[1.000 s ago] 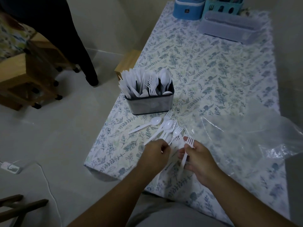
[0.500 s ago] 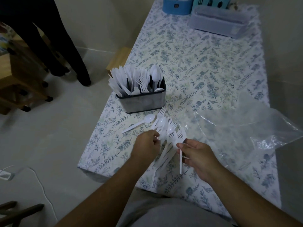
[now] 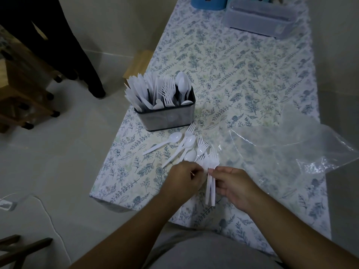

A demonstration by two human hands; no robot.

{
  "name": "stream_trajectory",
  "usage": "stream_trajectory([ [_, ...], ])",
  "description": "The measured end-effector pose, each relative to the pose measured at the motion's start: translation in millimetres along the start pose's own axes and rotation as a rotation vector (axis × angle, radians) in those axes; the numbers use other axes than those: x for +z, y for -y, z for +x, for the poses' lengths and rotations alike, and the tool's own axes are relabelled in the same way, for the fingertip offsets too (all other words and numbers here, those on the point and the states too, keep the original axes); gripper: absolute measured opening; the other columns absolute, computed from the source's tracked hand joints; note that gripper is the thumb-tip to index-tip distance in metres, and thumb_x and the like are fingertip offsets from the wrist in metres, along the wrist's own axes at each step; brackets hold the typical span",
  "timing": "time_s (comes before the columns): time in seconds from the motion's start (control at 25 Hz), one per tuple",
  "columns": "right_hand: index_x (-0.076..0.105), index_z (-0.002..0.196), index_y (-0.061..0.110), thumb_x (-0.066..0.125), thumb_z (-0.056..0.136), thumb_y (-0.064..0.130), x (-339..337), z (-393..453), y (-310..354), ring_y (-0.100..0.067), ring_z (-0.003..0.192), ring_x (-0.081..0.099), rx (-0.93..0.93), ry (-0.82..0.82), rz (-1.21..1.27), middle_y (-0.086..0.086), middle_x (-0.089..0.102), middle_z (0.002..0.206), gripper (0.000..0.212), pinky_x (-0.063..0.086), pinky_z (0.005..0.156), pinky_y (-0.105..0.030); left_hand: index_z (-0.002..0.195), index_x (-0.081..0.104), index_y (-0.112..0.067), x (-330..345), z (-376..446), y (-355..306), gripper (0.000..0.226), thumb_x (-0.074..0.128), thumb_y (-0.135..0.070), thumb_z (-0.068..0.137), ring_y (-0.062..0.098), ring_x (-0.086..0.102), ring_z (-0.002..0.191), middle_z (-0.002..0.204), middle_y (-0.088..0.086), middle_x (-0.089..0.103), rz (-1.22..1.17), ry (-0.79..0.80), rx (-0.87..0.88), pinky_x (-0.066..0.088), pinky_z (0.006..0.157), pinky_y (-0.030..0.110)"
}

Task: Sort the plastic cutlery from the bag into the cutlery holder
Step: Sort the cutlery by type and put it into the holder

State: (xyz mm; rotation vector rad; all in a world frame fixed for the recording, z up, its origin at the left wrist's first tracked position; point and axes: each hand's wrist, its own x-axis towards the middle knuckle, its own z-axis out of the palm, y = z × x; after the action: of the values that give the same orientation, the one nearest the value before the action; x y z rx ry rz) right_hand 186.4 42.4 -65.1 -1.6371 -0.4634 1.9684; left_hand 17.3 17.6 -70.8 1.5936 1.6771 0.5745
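Standing far left on the counter, the cutlery holder is carrying sorted pieces. Nearer, the left hand is curling onto loose cutlery; the right hand is pinching forks. The bag is lying right.

I see a pale tiled floor under dim light. A wooden shelf stands left. A cream wall rises behind.

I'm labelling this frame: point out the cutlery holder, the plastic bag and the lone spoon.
cutlery holder [image 3: 165,118], head view, front wall.
plastic bag [image 3: 291,144], head view, clear middle.
lone spoon [image 3: 174,137], head view, bowl.
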Motion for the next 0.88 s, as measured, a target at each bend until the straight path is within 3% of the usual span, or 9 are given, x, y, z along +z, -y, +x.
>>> stream_trajectory([
  [0.16, 0.072, 0.094, -0.003, 0.073, 0.089, 0.003, -2, 1, -1, -0.023, 0.074, 0.075, -0.014, 0.0, -0.026, -0.017, 0.077, 0.089, 0.008, 0.06, 0.059, -0.028, 0.105, 0.068, -0.013, 4, 15, 25, 0.015, 0.065, -0.02, 0.092, 0.018, 0.065, 0.087, 0.098, 0.004, 0.067, 0.29, -0.029, -0.066, 0.057, 0.073, 0.03],
  [0.4, 0.072, 0.096, -0.003, 0.07, 0.092, 0.004, 1, 6, -1, -0.025, 0.079, 0.073, -0.017, -0.001, -0.045, -0.016, 0.076, 0.09, 0.008, 0.061, 0.067, -0.032, 0.107, 0.064, -0.012, 7, 23, 29, 0.015, 0.059, -0.018, 0.095, 0.019, 0.062, 0.086, 0.097, 0.006, 0.064, 0.378, -0.028, -0.105, 0.048, 0.067, 0.026],
  [0.48, 0.073, 0.093, 0.0, 0.07, 0.093, 0.006, 0, 7, -1, -0.024, 0.076, 0.072, -0.022, -0.016, -0.058, -0.013, 0.075, 0.087, 0.007, 0.06, 0.067, -0.033, 0.111, 0.065, -0.01, 4, 24, 27, 0.019, 0.055, -0.013, 0.096, 0.02, 0.065, 0.083, 0.094, 0.007, 0.068, 0.354, -0.028, -0.1, 0.052, 0.067, 0.027],
  [0.56, 0.073, 0.088, 0.003, 0.07, 0.094, 0.009, -1, 7, 1, -0.023, 0.075, 0.07, -0.022, -0.025, -0.083, -0.011, 0.074, 0.084, 0.009, 0.059, 0.065, -0.033, 0.119, 0.065, -0.013, -2, 17, 19, 0.025, 0.054, -0.009, 0.097, 0.017, 0.066, 0.078, 0.091, 0.006, 0.071, 0.202, -0.043, -0.127, 0.054, 0.067, 0.022],
  [0.64, 0.074, 0.088, 0.005, 0.069, 0.094, 0.011, -1, 7, 4, -0.023, 0.075, 0.07, -0.028, -0.032, -0.095, -0.009, 0.075, 0.084, 0.01, 0.058, 0.061, -0.032, 0.122, 0.065, -0.022, -7, 7, 9, 0.03, 0.056, -0.008, 0.097, 0.017, 0.068, 0.078, 0.09, 0.007, 0.072, -0.12, -0.007, -0.228, 0.053, 0.068, 0.017],
  [0.76, 0.074, 0.092, 0.004, 0.067, 0.096, 0.011, 1, 6, 7, -0.026, 0.079, 0.071, -0.03, 0.004, -0.044, -0.013, 0.076, 0.088, 0.011, 0.06, 0.064, -0.035, 0.126, 0.067, -0.032, -6, -8, -4, 0.04, 0.055, -0.004, 0.099, 0.026, 0.07, 0.087, 0.094, 0.01, 0.073, -0.707, 0.171, -0.389, 0.059, 0.084, 0.034],
  [0.88, 0.075, 0.096, 0.002, 0.063, 0.098, 0.01, 6, 5, 6, -0.03, 0.084, 0.074, -0.059, 0.045, -0.028, -0.018, 0.078, 0.094, 0.015, 0.063, 0.077, -0.044, 0.128, 0.066, -0.039, 3, -14, -4, 0.048, 0.05, -0.003, 0.1, 0.021, 0.066, 0.079, 0.088, 0.013, 0.07, -0.759, 0.177, -0.369, 0.055, 0.079, 0.029],
])
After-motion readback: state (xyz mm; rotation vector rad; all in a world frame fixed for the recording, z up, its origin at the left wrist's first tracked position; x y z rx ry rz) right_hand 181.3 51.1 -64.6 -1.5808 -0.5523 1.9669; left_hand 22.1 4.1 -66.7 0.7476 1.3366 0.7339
